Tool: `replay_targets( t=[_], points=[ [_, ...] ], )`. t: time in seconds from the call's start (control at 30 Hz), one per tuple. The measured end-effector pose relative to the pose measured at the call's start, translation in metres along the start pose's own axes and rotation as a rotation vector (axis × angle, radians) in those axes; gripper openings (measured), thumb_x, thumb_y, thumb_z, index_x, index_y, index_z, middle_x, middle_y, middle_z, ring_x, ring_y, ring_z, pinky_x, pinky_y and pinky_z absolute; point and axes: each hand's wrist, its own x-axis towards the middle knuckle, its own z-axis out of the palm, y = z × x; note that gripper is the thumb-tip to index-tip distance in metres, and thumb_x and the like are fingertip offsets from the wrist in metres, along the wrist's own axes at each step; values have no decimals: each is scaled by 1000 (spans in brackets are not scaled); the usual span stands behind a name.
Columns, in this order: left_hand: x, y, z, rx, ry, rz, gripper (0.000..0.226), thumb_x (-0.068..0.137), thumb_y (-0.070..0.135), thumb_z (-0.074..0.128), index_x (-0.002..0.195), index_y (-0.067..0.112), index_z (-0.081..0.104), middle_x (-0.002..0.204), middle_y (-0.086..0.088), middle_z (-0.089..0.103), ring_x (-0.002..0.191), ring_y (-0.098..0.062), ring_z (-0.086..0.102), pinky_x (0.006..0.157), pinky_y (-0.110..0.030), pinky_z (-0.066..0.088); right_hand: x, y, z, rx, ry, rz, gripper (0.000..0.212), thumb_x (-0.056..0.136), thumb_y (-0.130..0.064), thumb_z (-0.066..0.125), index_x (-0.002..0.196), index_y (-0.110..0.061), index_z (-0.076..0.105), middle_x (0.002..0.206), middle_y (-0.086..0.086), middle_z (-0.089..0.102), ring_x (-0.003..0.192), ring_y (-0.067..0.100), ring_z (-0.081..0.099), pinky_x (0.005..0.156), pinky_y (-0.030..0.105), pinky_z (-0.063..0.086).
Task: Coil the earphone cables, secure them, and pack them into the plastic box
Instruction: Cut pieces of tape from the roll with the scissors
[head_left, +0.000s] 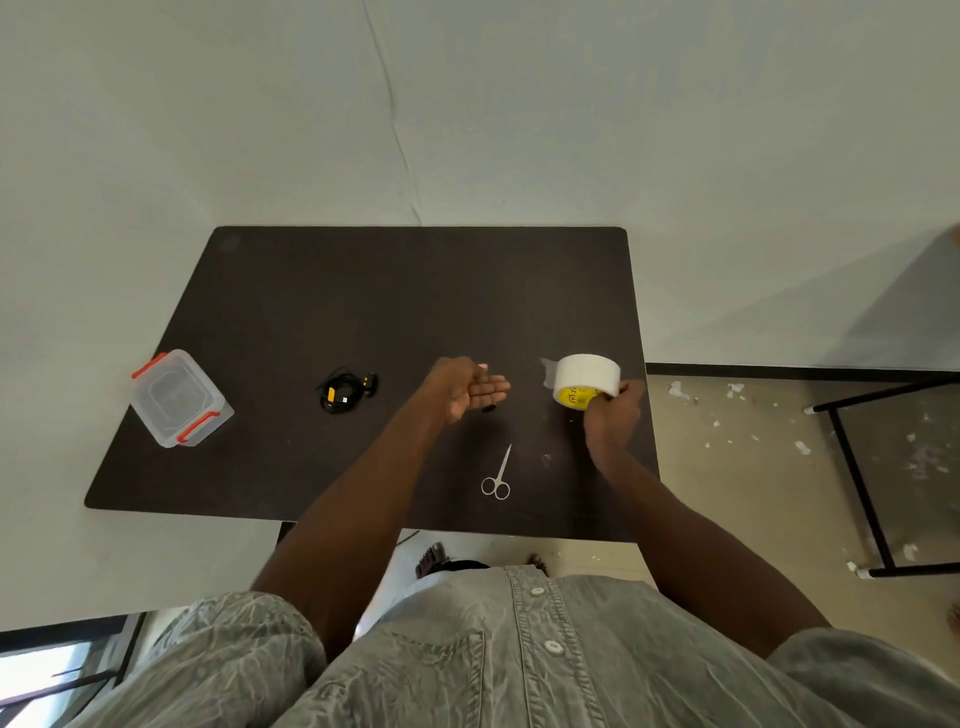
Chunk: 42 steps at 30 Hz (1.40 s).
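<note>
A coiled black earphone cable with yellow parts lies on the dark table, left of centre. The clear plastic box with red latches stands at the table's left edge, lid on. My right hand grips a roll of white tape with a yellow core, a loose tape end sticking out to its left. My left hand hovers palm-up between the cable and the roll, fingers spread, holding nothing. A small dark object lies just under its fingers; I cannot tell what it is.
Small silver scissors lie near the table's front edge, between my arms. A black metal frame stands on the floor to the right, among scattered white scraps. A white wall is behind the table.
</note>
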Motion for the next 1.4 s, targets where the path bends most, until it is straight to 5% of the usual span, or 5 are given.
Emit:
replay_targets(
  t=[0.27,0.43,0.6,0.7,1.4],
  points=[
    [-3,-12,17,110,-70,2,16,96,12,52,100,-1,60,93,-17,69,90,-28,67,82,-39,57,-8,-8,3,18,-53,-143,24,90,0,56,105,-11,40,104,13,58,91,17,56,56,14,38],
    [6,-23,25,120,234,80,22,85,-11,55,94,9,57,89,-12,59,70,-19,61,63,-30,56,-11,-16,5,13,-82,-179,26,89,4,57,107,-8,42,101,8,55,93,17,55,58,13,40],
    [-1,-22,22,37,73,118,6,91,6,59,96,5,62,91,-16,65,77,-23,66,70,-31,59,-10,-13,4,-1,-85,-179,26,89,3,57,108,-8,43,103,10,56,94,17,55,58,15,41],
    [-3,-19,21,53,-29,102,36,85,32,71,98,-2,67,89,-15,71,82,-24,70,79,-37,59,-11,-13,5,-12,-99,-173,29,89,2,57,114,-6,44,106,9,56,96,17,55,60,14,42],
    [-8,-13,27,-9,-68,20,15,91,10,62,99,-2,63,89,-14,67,83,-25,66,82,-39,57,-7,-14,9,44,-126,-180,30,90,1,58,115,-6,44,106,7,55,100,17,56,64,15,45]
  ],
)
